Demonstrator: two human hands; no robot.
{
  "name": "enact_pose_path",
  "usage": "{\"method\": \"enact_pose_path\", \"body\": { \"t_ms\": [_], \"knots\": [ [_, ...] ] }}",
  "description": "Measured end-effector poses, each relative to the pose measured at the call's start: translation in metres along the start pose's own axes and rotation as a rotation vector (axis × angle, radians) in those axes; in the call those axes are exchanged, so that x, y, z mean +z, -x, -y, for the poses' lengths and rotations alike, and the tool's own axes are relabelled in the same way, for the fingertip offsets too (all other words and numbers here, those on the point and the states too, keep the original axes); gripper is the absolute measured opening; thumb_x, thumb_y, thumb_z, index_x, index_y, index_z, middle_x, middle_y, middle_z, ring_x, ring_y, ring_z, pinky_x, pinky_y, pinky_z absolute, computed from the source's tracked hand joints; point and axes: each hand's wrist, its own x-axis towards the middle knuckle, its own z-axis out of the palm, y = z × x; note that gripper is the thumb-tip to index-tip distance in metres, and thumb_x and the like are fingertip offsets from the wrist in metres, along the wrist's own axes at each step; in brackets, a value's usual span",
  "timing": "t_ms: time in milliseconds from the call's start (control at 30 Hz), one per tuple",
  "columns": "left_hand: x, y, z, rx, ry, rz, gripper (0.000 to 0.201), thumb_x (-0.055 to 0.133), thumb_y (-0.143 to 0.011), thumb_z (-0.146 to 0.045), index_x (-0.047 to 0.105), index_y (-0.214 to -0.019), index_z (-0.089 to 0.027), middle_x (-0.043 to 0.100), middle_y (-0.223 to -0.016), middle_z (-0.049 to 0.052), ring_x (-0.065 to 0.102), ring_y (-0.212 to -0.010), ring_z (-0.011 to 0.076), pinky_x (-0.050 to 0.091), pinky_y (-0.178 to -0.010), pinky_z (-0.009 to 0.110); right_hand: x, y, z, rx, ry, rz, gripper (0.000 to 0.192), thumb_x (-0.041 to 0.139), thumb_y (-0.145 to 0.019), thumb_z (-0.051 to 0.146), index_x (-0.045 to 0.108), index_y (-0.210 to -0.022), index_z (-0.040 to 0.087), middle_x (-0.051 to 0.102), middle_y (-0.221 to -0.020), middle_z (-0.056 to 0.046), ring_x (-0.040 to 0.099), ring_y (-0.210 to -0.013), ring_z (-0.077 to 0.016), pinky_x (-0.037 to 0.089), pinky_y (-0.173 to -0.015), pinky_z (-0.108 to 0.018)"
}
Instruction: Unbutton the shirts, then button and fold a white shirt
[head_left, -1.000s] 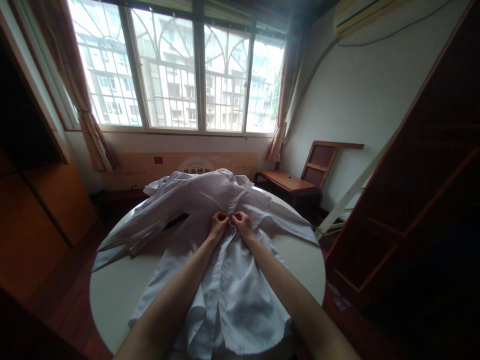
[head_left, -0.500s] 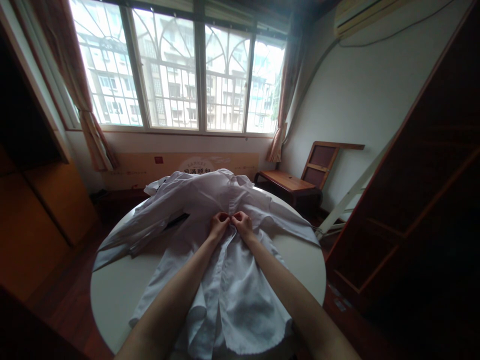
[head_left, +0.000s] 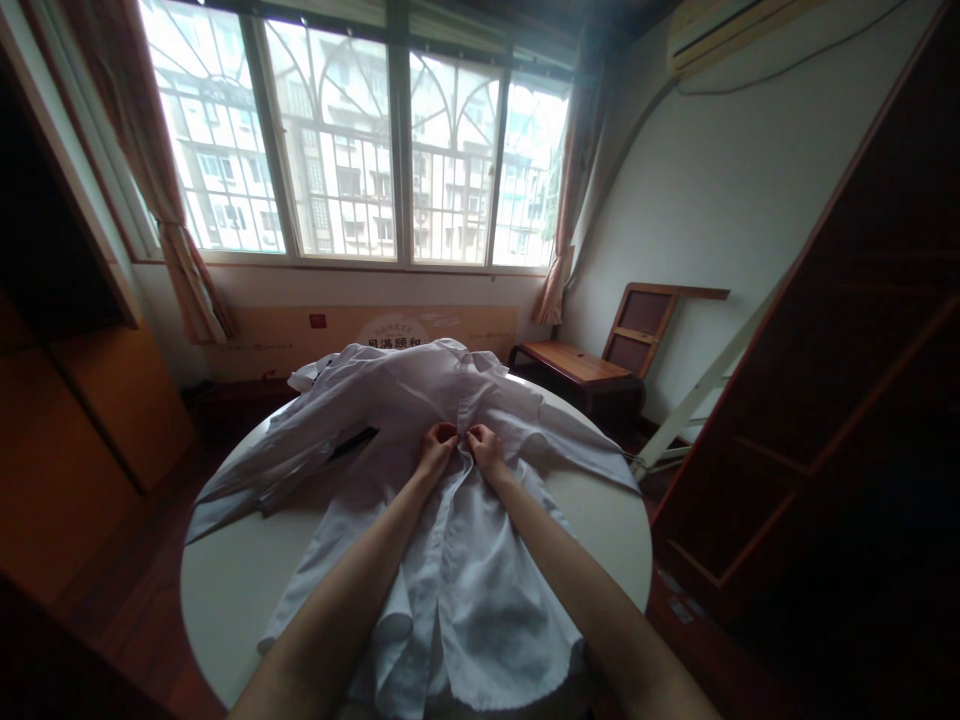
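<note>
Pinching shirt (head_left: 465,560) on round table (head_left: 225,580) by window (head_left: 337,140).

Fingertips of left hand (head_left: 437,447) and right hand (head_left: 486,449) hide the shirt (head_left: 480,590) placket; the hem runs off-frame.

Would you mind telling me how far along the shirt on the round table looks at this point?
Done: the white shirt lies spread front-up on the round table, sleeves out to the sides. In hand: the left hand and right hand pinch the front opening together at mid-chest. Left: below the hands the two front edges lie apart down to the hem; whether the part toward the collar is closed cannot be told.
</note>
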Motion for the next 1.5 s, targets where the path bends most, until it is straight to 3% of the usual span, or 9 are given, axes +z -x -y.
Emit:
{"method": "enact_pose_path", "body": {
  "t_ms": [400, 600, 800, 933, 1033, 1133, 1200, 1300, 1500],
  "knots": [
    [-0.001, 0.000, 0.000, -0.004, -0.071, -0.026, 0.009, 0.060, -0.061, -0.008, 0.060, -0.068, -0.014, 0.063, -0.069, 0.004, 0.059, -0.067, 0.0143, 0.044, -0.067, 0.025, 0.002, 0.001, -0.003, -0.112, 0.025, -0.044, 0.010, 0.051, -0.074, 0.018, 0.061, -0.074, 0.015, 0.066, -0.078, -0.006, 0.059, -0.074, -0.0164, 0.044, -0.070, -0.026],
    [-0.005, -0.001, 0.002, -0.021, -0.153, -0.067, 0.010, 0.056, -0.065, -0.008, 0.060, -0.072, -0.015, 0.064, -0.074, 0.005, 0.059, -0.071, 0.0153, 0.044, -0.070, 0.026, -0.001, 0.005, 0.005, -0.120, 0.026, 0.083, 0.012, 0.055, -0.074, 0.022, 0.062, -0.080, 0.016, 0.066, -0.084, -0.006, 0.060, -0.078, -0.0167, 0.044, -0.072, -0.025],
    [-0.007, -0.002, -0.003, -0.022, -0.224, -0.027, 0.010, 0.052, -0.072, -0.014, 0.062, -0.071, -0.016, 0.066, -0.077, 0.007, 0.060, -0.074, 0.0183, 0.044, -0.074, 0.029, -0.012, 0.028, 0.014, -0.175, 0.026, 0.257, 0.033, 0.053, -0.078, 0.034, 0.055, -0.106, 0.017, 0.063, -0.100, -0.008, 0.058, -0.089, -0.0193, 0.043, -0.079, -0.030],
    [-0.004, -0.001, -0.003, 0.012, -0.225, 0.065, 0.013, 0.054, -0.072, -0.015, 0.064, -0.081, -0.016, 0.067, -0.088, 0.008, 0.060, -0.086, 0.0202, 0.043, -0.081, 0.031, -0.045, 0.064, 0.005, -0.333, 0.052, 0.400, 0.043, 0.054, -0.076, 0.033, 0.049, -0.115, 0.016, 0.057, -0.110, -0.010, 0.055, -0.097, -0.0187, 0.042, -0.085, -0.030],
    [-0.002, 0.001, 0.000, 0.028, -0.205, 0.136, 0.020, 0.059, -0.069, -0.014, 0.063, -0.088, -0.016, 0.066, -0.095, 0.009, 0.059, -0.090, 0.0208, 0.043, -0.082, 0.031, -0.083, 0.089, -0.014, -0.335, 0.284, 0.156, 0.042, 0.057, -0.071, 0.031, 0.052, -0.109, 0.014, 0.054, -0.114, -0.012, 0.046, -0.109, -0.0229, 0.033, -0.095, -0.035],
    [-0.001, 0.001, 0.001, 0.022, -0.187, 0.150, 0.021, 0.062, -0.063, -0.009, 0.063, -0.084, -0.015, 0.067, -0.088, 0.008, 0.061, -0.084, 0.0201, 0.044, -0.079, 0.031, -0.118, 0.099, -0.031, -0.054, 0.442, -0.047, 0.036, 0.060, -0.066, 0.034, 0.058, -0.095, 0.012, 0.058, -0.102, -0.014, 0.052, -0.098, -0.0258, 0.039, -0.085, -0.036],
    [-0.002, 0.000, -0.001, 0.015, -0.176, 0.126, 0.018, 0.062, -0.060, -0.005, 0.062, -0.076, -0.014, 0.067, -0.078, 0.006, 0.061, -0.076, 0.0185, 0.045, -0.077, 0.031, -0.134, 0.097, -0.038, 0.068, 0.415, 0.058, 0.022, 0.055, -0.068, 0.034, 0.059, -0.078, 0.015, 0.063, -0.082, -0.009, 0.057, -0.079, -0.0216, 0.043, -0.070, -0.030],
    [-0.006, -0.007, -0.009, 0.013, -0.160, 0.070, 0.014, 0.060, -0.058, -0.003, 0.059, -0.067, -0.014, 0.064, -0.069, 0.004, 0.060, -0.070, 0.0162, 0.045, -0.073, 0.029, -0.152, 0.083, -0.040, 0.058, 0.291, 0.196, 0.018, 0.049, -0.070, 0.032, 0.055, -0.061, 0.017, 0.060, -0.063, -0.002, 0.055, -0.062, -0.0160, 0.039, -0.057, -0.025],
    [-0.024, -0.028, -0.021, 0.013, -0.177, -0.075, 0.010, 0.056, -0.065, -0.009, 0.055, -0.071, -0.016, 0.062, -0.072, 0.004, 0.058, -0.070, 0.0156, 0.044, -0.070, 0.027, -0.196, 0.042, -0.045, 0.171, 0.201, 0.011, 0.020, 0.043, -0.074, 0.032, 0.052, -0.064, 0.018, 0.053, -0.055, 0.001, 0.048, -0.049, -0.0115, 0.034, -0.048, -0.022]
  ]
}}
